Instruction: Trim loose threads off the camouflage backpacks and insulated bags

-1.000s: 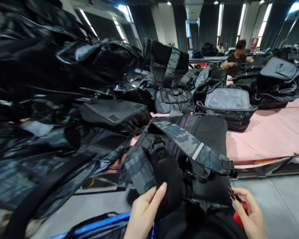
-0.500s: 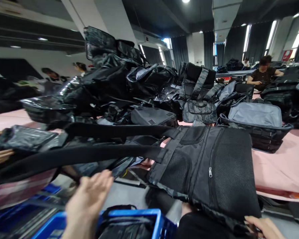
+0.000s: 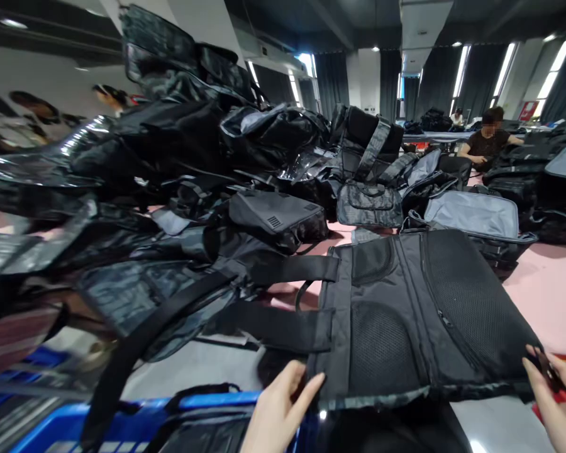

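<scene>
Lower centre of the frame: black backpack (image 3: pixel 405 314) flat, mesh back up, near edge pinched by left hand (image 3: pixel 278 412) at its lower left corner; right hand (image 3: pixel 559 402) at lower right corner, gripping a red tool (image 3: pixel 554 397). Beyond, pink counter (image 3: pixel 547 296) heaped with bags (image 3: pixel 179 157); blue crate (image 3: pixel 136 421) below.

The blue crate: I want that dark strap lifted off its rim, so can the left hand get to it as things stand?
Probably yes. The left hand pinches the black backpack beside the blue crate, and nothing lies between it and the strap.
</scene>
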`<state>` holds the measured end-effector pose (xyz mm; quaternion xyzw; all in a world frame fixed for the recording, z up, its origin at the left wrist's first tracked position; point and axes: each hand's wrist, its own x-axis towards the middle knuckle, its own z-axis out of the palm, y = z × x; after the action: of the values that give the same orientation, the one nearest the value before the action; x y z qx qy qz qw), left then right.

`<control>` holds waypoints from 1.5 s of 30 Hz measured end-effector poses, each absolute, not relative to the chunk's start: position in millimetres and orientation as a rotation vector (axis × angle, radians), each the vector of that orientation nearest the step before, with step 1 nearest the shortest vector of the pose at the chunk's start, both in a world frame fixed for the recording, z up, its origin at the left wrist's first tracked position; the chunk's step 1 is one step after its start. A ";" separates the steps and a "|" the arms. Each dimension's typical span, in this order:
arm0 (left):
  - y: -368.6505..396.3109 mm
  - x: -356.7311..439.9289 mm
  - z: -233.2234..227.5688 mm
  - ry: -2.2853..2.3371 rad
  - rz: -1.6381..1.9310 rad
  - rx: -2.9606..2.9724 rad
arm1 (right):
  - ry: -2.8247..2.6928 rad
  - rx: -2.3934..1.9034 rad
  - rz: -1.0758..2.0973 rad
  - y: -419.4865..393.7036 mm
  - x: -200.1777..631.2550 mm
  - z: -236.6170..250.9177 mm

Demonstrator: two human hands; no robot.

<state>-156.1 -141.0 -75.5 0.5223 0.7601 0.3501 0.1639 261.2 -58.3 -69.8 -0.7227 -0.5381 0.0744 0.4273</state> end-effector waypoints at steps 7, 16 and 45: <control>-157.7 -141.2 -77.1 2.427 1.153 1.972 | -1.810 -1.251 0.621 -71.8 161.1 -29.7; -129.3 -147.2 -65.4 2.128 1.223 2.110 | -2.363 -1.052 0.559 -59.1 53.2 -23.6; -130.7 -126.9 -68.6 1.958 1.509 1.571 | -2.560 -1.039 0.478 -54.4 40.5 -38.5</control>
<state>-126.9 -130.7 -68.6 0.5334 0.6647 0.5124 0.1059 40.5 -54.4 -38.5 -0.3653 -0.9000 0.1680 0.1681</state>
